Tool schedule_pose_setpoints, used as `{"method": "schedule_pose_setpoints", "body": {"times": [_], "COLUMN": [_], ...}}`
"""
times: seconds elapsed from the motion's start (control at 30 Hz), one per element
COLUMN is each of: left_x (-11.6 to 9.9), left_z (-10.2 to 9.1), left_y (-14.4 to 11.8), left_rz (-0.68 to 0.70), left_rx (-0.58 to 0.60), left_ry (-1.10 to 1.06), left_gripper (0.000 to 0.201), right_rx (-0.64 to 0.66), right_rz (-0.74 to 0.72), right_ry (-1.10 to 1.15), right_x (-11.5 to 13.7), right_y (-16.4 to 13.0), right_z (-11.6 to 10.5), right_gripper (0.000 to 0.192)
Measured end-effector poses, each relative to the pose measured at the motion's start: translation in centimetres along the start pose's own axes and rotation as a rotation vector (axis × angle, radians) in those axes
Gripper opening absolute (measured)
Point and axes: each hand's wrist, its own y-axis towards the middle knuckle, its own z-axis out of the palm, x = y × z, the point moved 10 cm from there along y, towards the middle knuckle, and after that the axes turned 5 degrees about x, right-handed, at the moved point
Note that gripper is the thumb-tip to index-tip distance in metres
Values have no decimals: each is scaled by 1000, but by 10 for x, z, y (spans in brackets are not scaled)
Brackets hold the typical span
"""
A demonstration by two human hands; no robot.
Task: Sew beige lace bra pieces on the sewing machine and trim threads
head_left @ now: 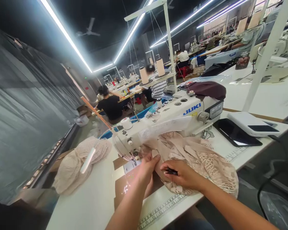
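My left hand [147, 166] is closed, thumb and fingers pinching a strip of the beige lace fabric [213, 166] beside the needle area. In my right hand [182, 174] is a small black tool [171, 171], which looks like thread snips, mostly covered by my fingers. That hand also rests against the fabric. The lace lies bunched under the arm of a white sewing machine [168, 111] and spreads to the right over the table. The needle plate [132, 166] shows just left of my left hand.
A second heap of beige fabric [86, 159] lies at the table's left, beside a slim lamp [88, 161]. Right of the machine are a black tablet [237, 132] and a white device [251, 123]. Dark cloth [206, 89] tops the machine. A printed ruler [165, 206] runs along the front edge. Several people sit farther back.
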Motion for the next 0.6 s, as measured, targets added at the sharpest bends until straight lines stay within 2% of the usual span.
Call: {"method": "schedule_pose_setpoints", "body": {"times": [0.1,0.17,0.23,0.3,0.33,0.4,0.43,0.47,0.53,0.6], "left_x": [-1,-10,-23,-29,-26,-15,-11,-8,-2,2], "left_z": [-2,-4,-1,7,13,19,17,11,-10,-35], "left_y": [13,8,-6,-27,-40,-73,-91,-108,-142,-171], "left_rz": [29,63,93,57,-1,-147,-198,-230,-238,-188], "left_rx": [-95,-131,-120,-15,77,234,273,284,234,157], "left_ry": [58,123,235,296,256,54,-52,-140,-267,-339], "left_gripper": [39,35,39,47,49,52,53,52,50,47], "right_rx": [-195,-331,-378,-392,-404,-426,-438,-456,-497,-466], "right_rz": [148,250,322,346,350,353,364,380,363,221], "right_ry": [132,179,200,207,208,195,184,163,70,-69], "right_x": [-25,-45,-61,-71,-74,-76,-76,-75,-64,-39], "right_y": [-4,-10,-13,-14,-15,-17,-19,-22,-26,-20], "right_z": [-19,-32,-37,-38,-39,-41,-43,-46,-52,-49], "right_gripper": [29,36,42,43,43,42,42,43,41,35]}}
